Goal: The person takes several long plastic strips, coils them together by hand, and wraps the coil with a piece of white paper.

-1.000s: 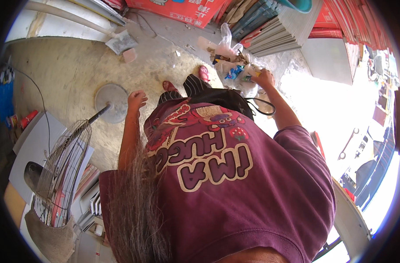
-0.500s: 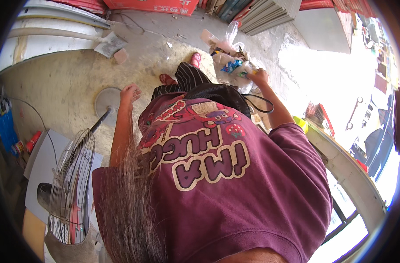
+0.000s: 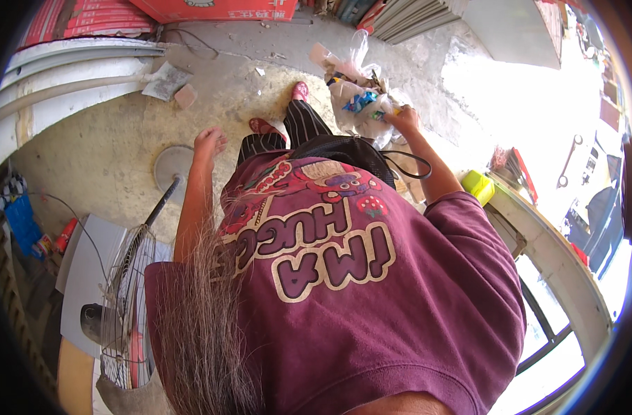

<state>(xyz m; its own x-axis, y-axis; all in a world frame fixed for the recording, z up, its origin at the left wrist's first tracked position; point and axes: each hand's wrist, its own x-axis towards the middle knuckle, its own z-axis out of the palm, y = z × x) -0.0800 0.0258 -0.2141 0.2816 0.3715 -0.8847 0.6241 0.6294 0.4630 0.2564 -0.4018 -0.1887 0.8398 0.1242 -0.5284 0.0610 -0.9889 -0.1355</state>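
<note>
R hand (image 3: 404, 120) in fist grip on clear plas. bag (image 3: 361, 122), L hand (image 3: 208, 144) empty, half-open

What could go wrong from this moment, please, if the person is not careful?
The clear plastic bags in the right grip look thin and loosely filled, so they could tear or spill. The strap of the black handbag loops close to the right forearm and might catch it. The standing fan's pole appears beside the left forearm; a sideways swing could perhaps knock it, though depth is hard to judge.
</note>
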